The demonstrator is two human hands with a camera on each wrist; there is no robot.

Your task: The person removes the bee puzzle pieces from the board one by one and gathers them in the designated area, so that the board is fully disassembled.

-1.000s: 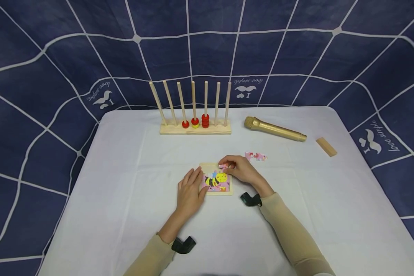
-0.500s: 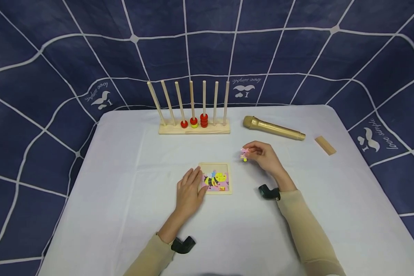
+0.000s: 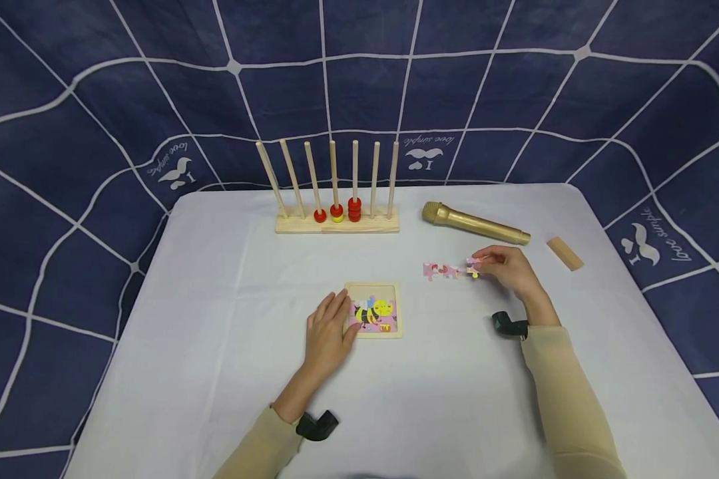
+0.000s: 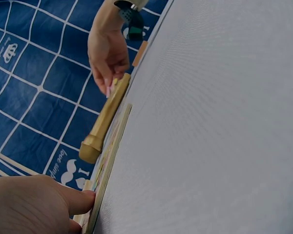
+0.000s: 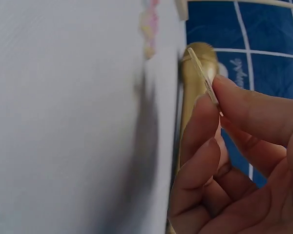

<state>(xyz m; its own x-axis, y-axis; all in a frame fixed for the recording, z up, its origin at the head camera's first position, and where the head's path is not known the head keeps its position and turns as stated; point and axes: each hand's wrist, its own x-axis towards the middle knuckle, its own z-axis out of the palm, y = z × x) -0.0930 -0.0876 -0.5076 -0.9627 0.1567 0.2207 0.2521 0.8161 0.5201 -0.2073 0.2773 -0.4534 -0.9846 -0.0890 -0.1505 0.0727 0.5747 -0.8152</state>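
Observation:
A small wooden puzzle tray (image 3: 389, 291) lies on the white tablecloth, a bee picture (image 3: 373, 314) filling its lower part and bare wood showing along the top. My left hand (image 3: 328, 327) rests along its left edge, fingers fairly straight, with the thumb over the lower left corner. Off to the right, my right hand (image 3: 509, 271) pinches a pink and yellow puzzle piece (image 3: 472, 267) between thumb and fingertips. In the right wrist view the held piece (image 5: 203, 75) shows edge-on, above the cloth. Loose pink puzzle pieces (image 3: 437, 270) lie in a row just left of it.
Behind the tray stands a wooden bead-counting rack (image 3: 305, 226) with upright pegs and several red and yellow beads. A gold microphone (image 3: 479, 225) lies back right, beyond my right hand. Farther right is a small flat wooden block (image 3: 566, 253). A blue gridded cloth (image 3: 365, 93) hangs behind.
My right hand has lifted the pinched puzzle piece away from the tray's top and carried it right, past the loose pieces. My left hand has stayed on the tray.

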